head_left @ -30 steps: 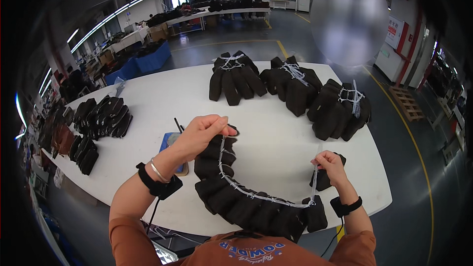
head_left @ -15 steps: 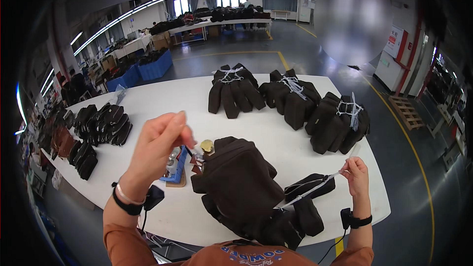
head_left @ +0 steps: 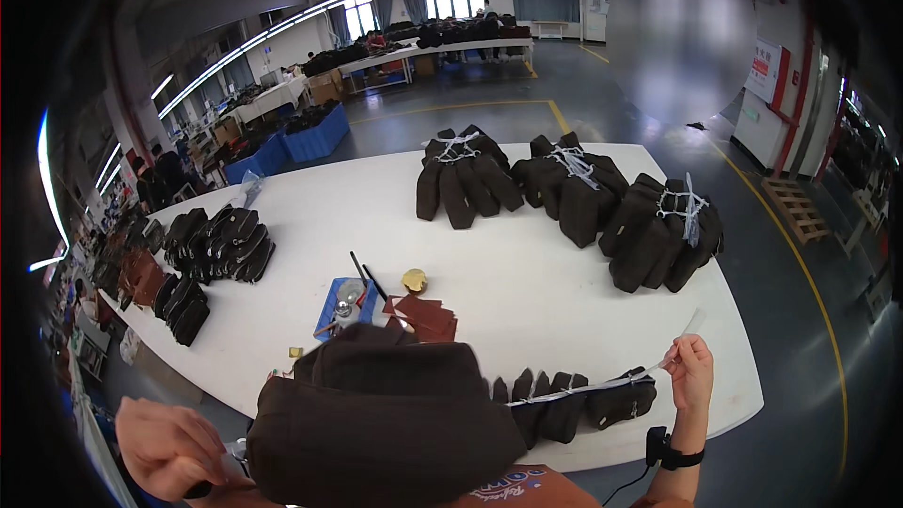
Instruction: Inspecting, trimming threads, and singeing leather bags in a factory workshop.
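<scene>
My right hand (head_left: 691,372) is closed on the free end of a white strip (head_left: 616,382). That strip runs taut to the left through a row of small dark pouches (head_left: 562,411) hanging along it. Low at the left, my left hand (head_left: 169,447) has its fingers pinched together, and a short pale strip end (head_left: 235,452) shows at them. Between my hands, close to my body, a bulky group of dark fabric pouches (head_left: 376,423) is raised and hides the middle of the strip.
Three tied bundles of dark pouches (head_left: 467,179) stand along the table's far right. A blue tray (head_left: 339,306) with tools, a gold round tin (head_left: 414,280) and red-brown patches (head_left: 428,318) lie mid-table. Stacked dark pouches (head_left: 221,245) occupy the left side of the white table (head_left: 329,202).
My left hand has dropped from mid-table to the low left. The large pouches have swung left and toward me, uncovering the tray and patches. My right hand still grips the strip, now pulled straighter.
</scene>
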A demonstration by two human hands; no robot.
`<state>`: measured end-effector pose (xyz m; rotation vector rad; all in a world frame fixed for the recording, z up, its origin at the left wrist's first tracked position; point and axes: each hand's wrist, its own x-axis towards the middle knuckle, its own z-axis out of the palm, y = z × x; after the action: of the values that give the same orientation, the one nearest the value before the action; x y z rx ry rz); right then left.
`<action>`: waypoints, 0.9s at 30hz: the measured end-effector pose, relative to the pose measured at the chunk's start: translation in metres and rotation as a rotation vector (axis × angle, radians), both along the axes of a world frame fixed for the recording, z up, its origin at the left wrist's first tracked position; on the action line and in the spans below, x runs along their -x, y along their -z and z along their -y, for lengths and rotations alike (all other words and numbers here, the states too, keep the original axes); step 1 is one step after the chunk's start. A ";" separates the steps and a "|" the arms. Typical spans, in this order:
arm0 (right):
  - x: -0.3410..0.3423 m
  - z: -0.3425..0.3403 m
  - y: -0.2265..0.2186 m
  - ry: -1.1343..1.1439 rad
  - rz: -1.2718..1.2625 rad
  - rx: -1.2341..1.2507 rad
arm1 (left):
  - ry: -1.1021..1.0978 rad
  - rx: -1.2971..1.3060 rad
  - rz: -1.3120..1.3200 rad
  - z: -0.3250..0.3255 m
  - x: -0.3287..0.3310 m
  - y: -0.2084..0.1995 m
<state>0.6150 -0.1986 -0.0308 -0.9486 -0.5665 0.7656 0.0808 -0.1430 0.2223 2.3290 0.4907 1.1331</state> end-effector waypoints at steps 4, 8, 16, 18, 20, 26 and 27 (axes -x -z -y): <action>0.019 0.022 0.002 -0.027 0.019 0.083 | 0.077 0.091 -0.200 0.014 0.000 -0.004; 0.027 0.022 -0.006 -0.045 0.052 0.047 | 0.035 0.338 -0.209 0.002 -0.010 -0.009; 0.031 -0.037 0.024 -0.077 0.101 0.244 | -0.369 0.812 -0.239 -0.106 -0.048 0.073; 0.025 -0.039 0.020 -0.024 0.003 0.148 | -0.350 0.817 -0.176 -0.104 -0.048 0.072; 0.029 -0.049 0.010 -0.035 0.071 0.163 | -0.343 0.781 -0.136 -0.106 -0.055 0.068; 0.075 -0.113 -0.047 -0.384 0.590 0.144 | -0.054 0.820 -0.318 -0.148 -0.111 0.118; 0.085 -0.123 -0.053 -0.447 0.703 0.200 | -0.033 0.781 -0.392 -0.160 -0.118 0.133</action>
<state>0.5297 -0.0755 0.0226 -1.3030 -1.3677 0.8881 0.1991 0.0175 0.0894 1.8225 0.9201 0.3627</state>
